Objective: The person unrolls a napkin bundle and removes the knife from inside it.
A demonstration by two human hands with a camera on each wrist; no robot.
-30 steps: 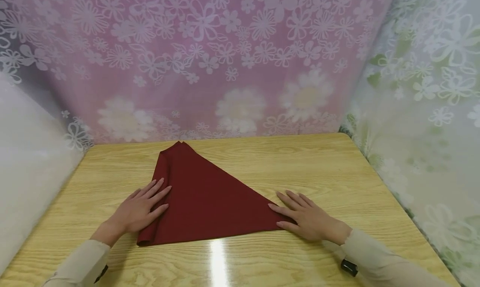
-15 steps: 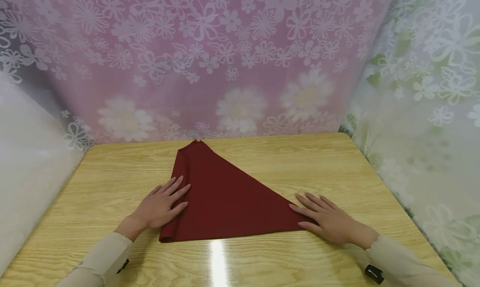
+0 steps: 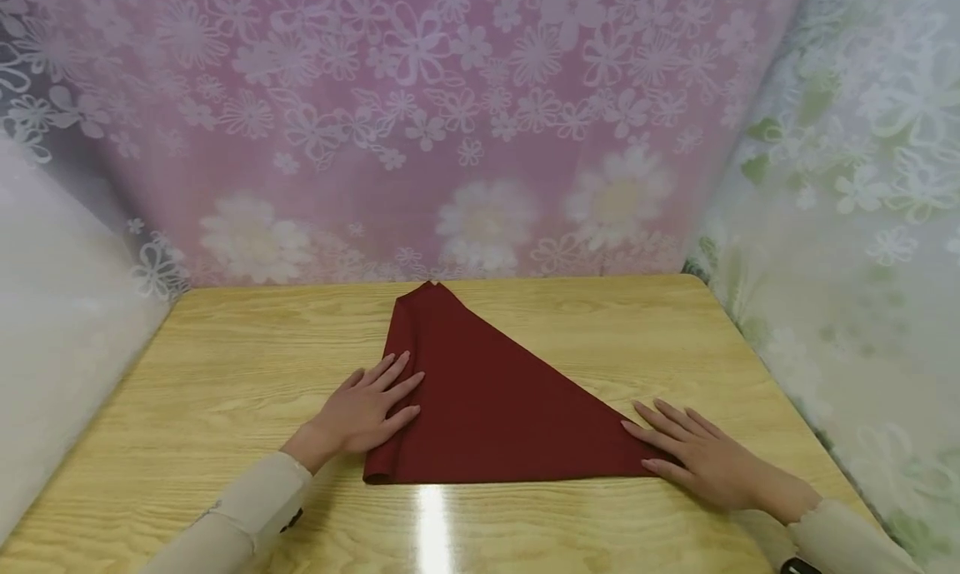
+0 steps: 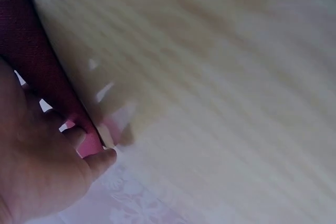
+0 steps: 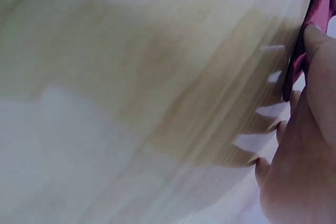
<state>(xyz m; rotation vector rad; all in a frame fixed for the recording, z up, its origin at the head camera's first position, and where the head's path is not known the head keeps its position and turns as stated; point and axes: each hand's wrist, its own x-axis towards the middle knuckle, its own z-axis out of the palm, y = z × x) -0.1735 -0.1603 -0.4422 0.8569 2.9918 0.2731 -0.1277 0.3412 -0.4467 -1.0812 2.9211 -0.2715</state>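
Note:
A dark red cloth [image 3: 502, 399], folded to a triangle with a rolled-looking left edge, lies on the wooden table. My left hand [image 3: 360, 411] rests flat on that left fold, fingers spread and straight. On the cloth's right-hand point my right hand [image 3: 708, 457] lies with extended fingers, some of them over the bare wood. In the left wrist view the red cloth [image 4: 42, 61] runs under the left hand [image 4: 42, 161]. The right wrist view has the right hand [image 5: 304, 145] at the cloth's edge [image 5: 315, 19], fingertips down at the table.
The wood-grain table [image 3: 225, 357] extends around the cloth. A pink flowered curtain [image 3: 360, 174] hangs behind its far edge, with a pale flowered sheet [image 3: 847, 291] along the right and a white one [image 3: 60, 307] along the left.
Both hands and the cloth have slid to the right across the table, the cloth keeping its triangular shape. The hands stay on its two ends.

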